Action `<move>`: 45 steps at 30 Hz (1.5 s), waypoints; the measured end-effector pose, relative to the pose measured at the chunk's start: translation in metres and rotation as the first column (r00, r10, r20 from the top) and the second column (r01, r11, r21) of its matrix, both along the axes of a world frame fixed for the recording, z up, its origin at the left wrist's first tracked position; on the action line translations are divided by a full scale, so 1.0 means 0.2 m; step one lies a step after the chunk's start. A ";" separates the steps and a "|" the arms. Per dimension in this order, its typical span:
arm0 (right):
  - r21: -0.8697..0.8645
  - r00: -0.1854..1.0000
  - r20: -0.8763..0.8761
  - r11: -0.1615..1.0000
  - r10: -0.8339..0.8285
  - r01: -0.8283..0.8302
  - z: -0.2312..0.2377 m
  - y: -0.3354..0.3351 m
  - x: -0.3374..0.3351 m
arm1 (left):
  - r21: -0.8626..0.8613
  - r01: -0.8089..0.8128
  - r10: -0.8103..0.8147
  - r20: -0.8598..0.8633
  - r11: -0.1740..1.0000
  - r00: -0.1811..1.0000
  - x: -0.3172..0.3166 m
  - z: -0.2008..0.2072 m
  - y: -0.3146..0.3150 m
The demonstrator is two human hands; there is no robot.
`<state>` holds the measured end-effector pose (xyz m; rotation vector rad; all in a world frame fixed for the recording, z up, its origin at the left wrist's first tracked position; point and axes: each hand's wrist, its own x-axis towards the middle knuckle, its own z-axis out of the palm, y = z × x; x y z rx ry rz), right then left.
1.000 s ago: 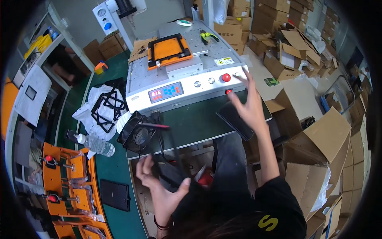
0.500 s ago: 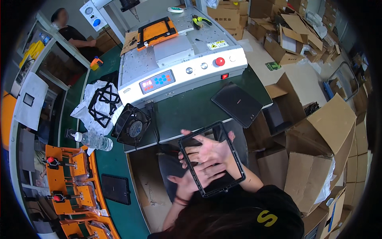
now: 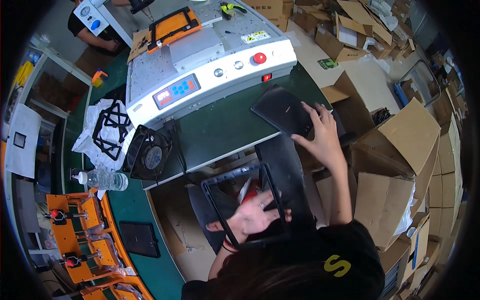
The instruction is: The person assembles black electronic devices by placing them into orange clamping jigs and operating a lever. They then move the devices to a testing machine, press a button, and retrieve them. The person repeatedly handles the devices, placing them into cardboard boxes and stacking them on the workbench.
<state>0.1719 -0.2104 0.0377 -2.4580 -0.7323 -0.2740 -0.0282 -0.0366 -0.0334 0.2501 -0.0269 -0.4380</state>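
A thin black rectangular frame [image 3: 214, 203] is held over my lap, tilted, by my left hand [image 3: 252, 216]. The hand spreads behind the frame's opening: its thumb pokes out past the left side and its fingertips past the right side. A flat black tablet-like panel [image 3: 277, 107] lies at the right end of the green bench, overhanging the front edge. My right hand [image 3: 325, 137] reaches over the panel's right end, fingers apart, thumb by the near corner. Whether it presses on the panel, I cannot tell.
A white benchtop machine [image 3: 215, 75] carries an orange fixture [image 3: 172, 31]. Left are a fan [image 3: 151, 156], black frames [image 3: 111, 125], a water bottle [image 3: 107, 180], orange clamp fixtures [image 3: 75, 225] and another dark panel [image 3: 139, 239]. Cardboard boxes [image 3: 385, 205] crowd the right. Another person [image 3: 95, 37] stands behind.
My right hand has left the frame and moved up and right to the black panel. The left hand keeps the frame, now lower and further left. The whole view has shifted.
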 end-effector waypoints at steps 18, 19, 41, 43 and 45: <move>0.173 0.954 -0.172 0.960 0.248 -0.218 0.22 -0.06 0.08 | 0.284 -0.590 0.526 0.272 0.756 0.806 0.22 0.16 0.11; 0.323 0.921 -0.170 0.903 0.350 -0.283 0.22 -0.03 0.01 | 0.289 -0.616 0.549 0.284 0.733 0.787 0.23 0.16 0.11; 0.235 0.956 0.094 0.927 0.279 -0.294 0.04 0.35 -0.56 | 0.329 -0.722 0.596 0.411 0.608 0.690 0.24 0.17 0.05; 0.237 0.957 0.080 0.927 0.279 -0.290 0.03 0.36 -0.56 | 0.313 -0.729 0.615 0.394 0.609 0.683 0.24 0.16 0.04; 0.242 0.958 0.067 0.927 0.280 -0.288 0.03 0.36 -0.56 | 0.301 -0.735 0.634 0.372 0.608 0.677 0.25 0.16 0.04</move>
